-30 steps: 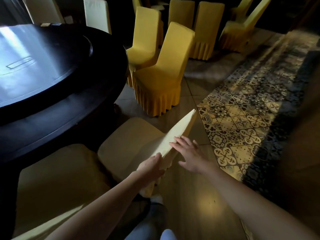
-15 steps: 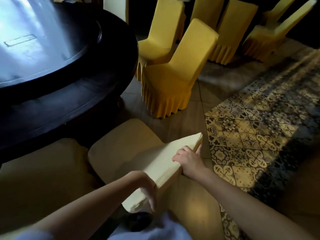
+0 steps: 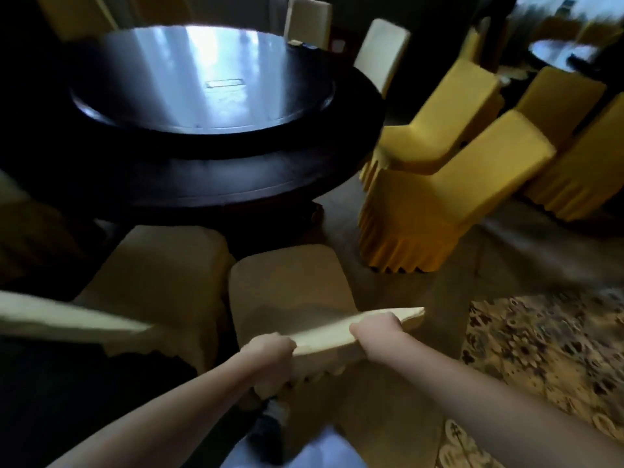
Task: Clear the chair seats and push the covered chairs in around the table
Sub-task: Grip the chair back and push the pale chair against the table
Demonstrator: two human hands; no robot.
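The round dark worktop [image 3: 236,184] lies straight ahead. Between it and the person stands the covered chair [image 3: 290,285], seat bare and pointing at the worktop, its front edge near the rim. Its backrest top [image 3: 324,336] runs left to right. The left hand [image 3: 270,349], slightly nearer the body, and the right hand [image 3: 374,327] clamp it, set apart. The next move is probably a straight push forward.

Chair layout
I see two pale cloth-covered chairs [image 3: 287,282] abreast before the round dark wooden worktop [image 3: 209,184], yellow skirted chairs [image 3: 422,214] right.
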